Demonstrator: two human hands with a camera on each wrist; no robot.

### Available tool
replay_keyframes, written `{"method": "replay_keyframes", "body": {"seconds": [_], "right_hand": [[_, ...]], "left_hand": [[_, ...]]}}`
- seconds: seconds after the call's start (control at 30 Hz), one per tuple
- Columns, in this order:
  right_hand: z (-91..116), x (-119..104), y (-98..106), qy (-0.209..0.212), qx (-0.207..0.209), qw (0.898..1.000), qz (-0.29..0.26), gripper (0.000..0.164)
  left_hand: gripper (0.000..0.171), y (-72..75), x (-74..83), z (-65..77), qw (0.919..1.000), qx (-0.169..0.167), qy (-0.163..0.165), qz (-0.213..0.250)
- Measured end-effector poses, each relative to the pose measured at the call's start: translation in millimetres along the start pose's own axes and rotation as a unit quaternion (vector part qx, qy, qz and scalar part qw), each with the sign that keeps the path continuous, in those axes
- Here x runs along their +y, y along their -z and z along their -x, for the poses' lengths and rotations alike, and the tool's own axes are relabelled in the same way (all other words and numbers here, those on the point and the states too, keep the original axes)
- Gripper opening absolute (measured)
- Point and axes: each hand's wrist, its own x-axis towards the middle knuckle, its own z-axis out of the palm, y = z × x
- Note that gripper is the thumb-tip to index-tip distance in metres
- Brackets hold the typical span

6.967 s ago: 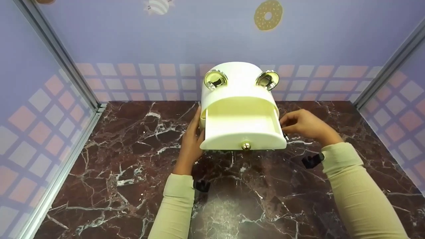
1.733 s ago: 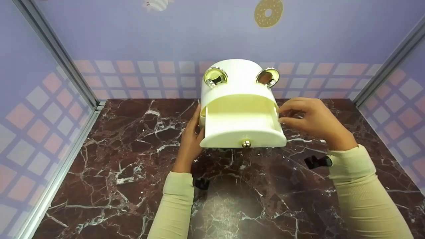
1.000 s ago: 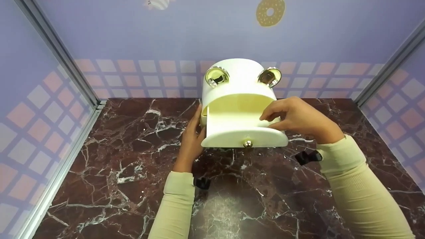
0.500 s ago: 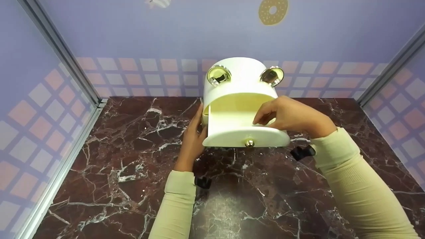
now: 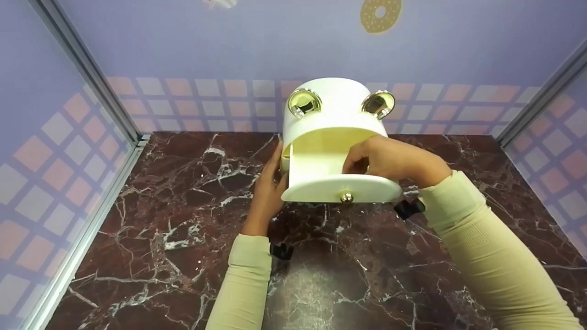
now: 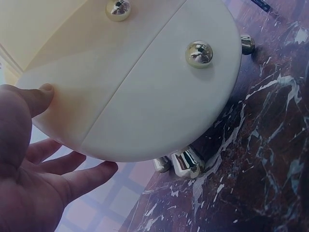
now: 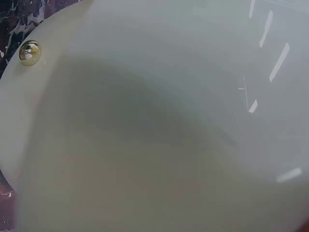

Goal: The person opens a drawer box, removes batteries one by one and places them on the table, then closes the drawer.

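Note:
A white rounded drawer box (image 5: 335, 103) with gold mirror-like ears stands near the back wall. Its upper drawer (image 5: 314, 167) is pulled out, with a gold knob (image 5: 347, 197) on the front. My left hand (image 5: 266, 190) rests against the box's left side, its fingers extended along it and the thumb apart. In the left wrist view, the lower drawer front (image 6: 159, 101) and shiny metal feet (image 6: 187, 162) show. My right hand (image 5: 396, 158) reaches into the upper drawer with bent fingers. Its fingertips are hidden behind the drawer front. White glossy surface (image 7: 193, 58) fills most of the right wrist view.
The box stands on a dark red marble-patterned table (image 5: 174, 275). A lilac wall (image 5: 252, 46) with a checkered band rises close behind it. Metal rails (image 5: 87, 68) edge the side walls. A black wrist camera (image 5: 409, 208) sits near my right cuff.
My right hand has moved from the drawer's right edge over it and leftward down into the drawer. The left hand keeps its place on the box. The camera view has shifted slightly.

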Motion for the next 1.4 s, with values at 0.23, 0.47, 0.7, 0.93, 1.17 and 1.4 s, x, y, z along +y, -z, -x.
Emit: {"method": "replay_keyframes", "body": {"seconds": [0.23,0.47,0.7,0.93,1.17,1.4], "right_hand": [[0,1,4,-0.011,0.02,1.0,0.008,0.012],[-6,0,-1,-0.006,0.0,1.0,-0.003,0.007],[-7,0,-1,-0.012,0.01,0.999,0.027,0.007],[-10,-2,-5,0.023,0.029,0.999,0.036,0.012],[-13,-3,-6,0.06,0.046,0.994,0.078,0.011],[-11,1,-6,0.107,0.078,0.987,0.096,0.021]], "left_hand": [[0.068,1.0,1.5,-0.1,1.0,-0.003,0.007,0.002],[0.068,0.8,1.4,-0.3,1.0,0.002,0.005,-0.005],[0.066,0.2,2.1,-1.0,1.0,0.001,0.0,-0.003],[0.065,0.2,1.0,-0.8,1.0,0.004,0.001,-0.001],[0.068,0.0,1.2,-0.6,1.0,0.001,0.002,-0.007],[0.067,-0.1,0.2,-1.3,0.9998,0.006,-0.003,-0.016]]}}
